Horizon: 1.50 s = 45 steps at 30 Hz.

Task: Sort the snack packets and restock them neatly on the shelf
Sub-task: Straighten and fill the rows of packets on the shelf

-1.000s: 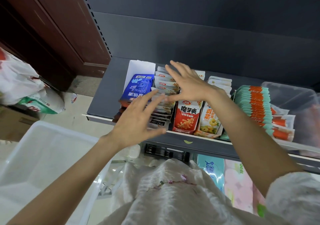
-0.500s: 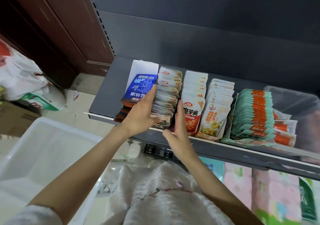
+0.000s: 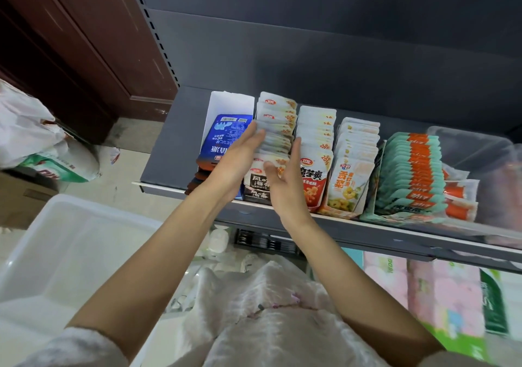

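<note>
The right hand [image 3: 285,186] has been raised beside the packet row [image 3: 275,129] on the shelf [image 3: 169,152]. The row is pressed between flat, outstretched fingers [image 3: 296,148]; the left hand [image 3: 237,160] touches its other side.

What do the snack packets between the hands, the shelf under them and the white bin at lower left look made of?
Snack packets: glossy plastic film, probably; they glint and flex in the row. Shelf: likely painted metal, matte dark grey, with a slotted upright behind. White bin: translucent moulded plastic with soft sheen and rounded rim.
</note>
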Available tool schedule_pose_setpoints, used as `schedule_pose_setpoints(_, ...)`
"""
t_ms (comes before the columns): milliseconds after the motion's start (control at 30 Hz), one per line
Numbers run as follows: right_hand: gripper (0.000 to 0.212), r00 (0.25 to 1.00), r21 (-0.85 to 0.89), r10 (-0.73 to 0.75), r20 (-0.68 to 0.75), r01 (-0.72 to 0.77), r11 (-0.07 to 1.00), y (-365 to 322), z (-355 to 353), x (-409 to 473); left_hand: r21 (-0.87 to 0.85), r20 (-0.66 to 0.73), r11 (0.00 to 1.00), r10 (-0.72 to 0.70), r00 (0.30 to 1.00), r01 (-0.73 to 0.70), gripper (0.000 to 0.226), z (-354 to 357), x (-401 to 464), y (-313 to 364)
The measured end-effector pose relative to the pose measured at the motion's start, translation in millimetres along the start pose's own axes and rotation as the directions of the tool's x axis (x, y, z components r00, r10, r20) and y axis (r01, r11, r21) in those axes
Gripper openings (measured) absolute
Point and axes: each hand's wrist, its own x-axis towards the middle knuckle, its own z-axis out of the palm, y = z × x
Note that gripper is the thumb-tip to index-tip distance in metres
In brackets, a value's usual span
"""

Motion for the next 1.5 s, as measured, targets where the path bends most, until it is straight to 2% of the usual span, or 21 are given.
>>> schedule_pose_setpoints(67, 0.078, 1.000, 0.043, 0.012, -0.013, -0.011, 0.999, -8.9, -2.7, 6.6, 0.188, -0.027, 0.979, 0.088, 0.996, -0.081, 0.048, 2.2, 2.7, -1.5)
schedule_pose_setpoints(133, 0.073, 1.000, 0.100, -0.012, -0.007, 0.013, 0.995, -10.1, -5.7, 8.8, 0.261, -0.037, 0.951, 0.180, 0.983, -0.164, 0.049, 2.7, 4.5, -12.2)
schedule_pose_setpoints(200, 0.063, 1.000, 0.085, -0.028, 0.002, 0.028, 0.996, -5.3, -6.4, 3.0, 0.210, -0.062, 0.959, 0.210, 0.976, -0.193, 0.049, 1.9, 4.5, -24.9)
schedule_pose_setpoints(300, 0.059, 0.998, 0.031, -0.041, -0.053, 0.043, 0.999, 6.2, -3.6, -4.7, 0.108, -0.099, 0.974, 0.209, 0.973, -0.198, 0.057, 0.6, 2.1, -31.1)
schedule_pose_setpoints(367, 0.057, 0.996, 0.033, -0.056, -0.076, 0.058, 0.998, 13.3, 0.2, -1.9, 0.041, -0.095, 0.983, 0.182, 0.979, -0.179, 0.048, 2.1, -1.4, -30.9)
schedule_pose_setpoints(433, 0.059, 0.995, 0.076, -0.046, -0.094, 0.053, 0.996, 17.2, 4.6, 3.1, -0.048, -0.102, 0.989, 0.136, 0.985, -0.141, 0.038, 1.8, -1.2, -32.0)
schedule_pose_setpoints(533, 0.062, 0.990, 0.201, -0.046, -0.136, 0.073, 0.977, 19.7, 10.6, 9.7, -0.102, -0.104, 0.987, 0.111, 0.988, -0.121, 0.037, 1.5, 0.2, -34.4)
schedule_pose_setpoints(600, 0.053, 0.982, 0.221, -0.046, -0.182, 0.087, 0.971, 19.3, 17.1, 12.3, -0.123, -0.133, 0.983, 0.117, 0.984, -0.133, 0.035, 3.9, 0.1, -35.3)
schedule_pose_setpoints(700, 0.036, 0.956, 0.187, -0.026, -0.291, 0.084, 0.979, 12.6, 22.6, 21.3, -0.112, -0.161, 0.982, 0.132, 0.978, -0.151, 0.038, 9.2, 2.5, -32.7)
schedule_pose_setpoints(767, 0.032, 0.932, 0.130, -0.007, -0.364, 0.058, 0.990, 7.0, 21.3, 30.6, -0.097, -0.188, 0.985, 0.124, 0.974, -0.144, 0.041, 11.6, 5.0, -30.0)
schedule_pose_setpoints(967, 0.019, 0.913, 0.081, 0.010, -0.408, 0.025, 0.996, -6.2, 15.9, 51.8, -0.009, -0.269, 0.998, 0.056, 0.961, -0.061, 0.043, 12.5, 22.8, -18.4)
schedule_pose_setpoints(1033, 0.021, 0.906, 0.010, -0.026, -0.422, 0.034, 0.999, -3.6, 16.5, 50.5, 0.094, -0.277, 0.992, 0.107, 0.955, -0.084, 0.044, 13.8, 23.5, -21.7)
schedule_pose_setpoints(1133, 0.027, 0.931, 0.001, -0.061, -0.359, 0.066, 0.998, 1.8, 13.9, 38.3, 0.168, -0.301, 0.966, 0.240, 0.923, -0.197, 0.042, 11.6, 19.1, -30.0)
schedule_pose_setpoints(1267, 0.038, 0.974, 0.061, -0.063, -0.218, 0.078, 0.995, 1.5, -9.2, 21.0, 0.220, -0.276, 0.952, 0.272, 0.922, -0.215, 0.049, -0.1, 22.4, -33.7)
schedule_pose_setpoints(1400, 0.043, 0.980, -0.084, -0.165, -0.110, 0.157, 0.984, -1.3, -29.0, 0.9, 0.160, -0.234, 0.965, 0.241, 0.942, -0.208, 0.053, -4.5, 20.2, -28.7)
schedule_pose_setpoints(1500, 0.044, 0.967, -0.214, -0.234, -0.098, 0.209, 0.954, -5.9, -37.8, 2.8, 0.155, -0.214, 0.965, 0.243, 0.946, -0.213, 0.052, -6.1, 17.7, -25.2)
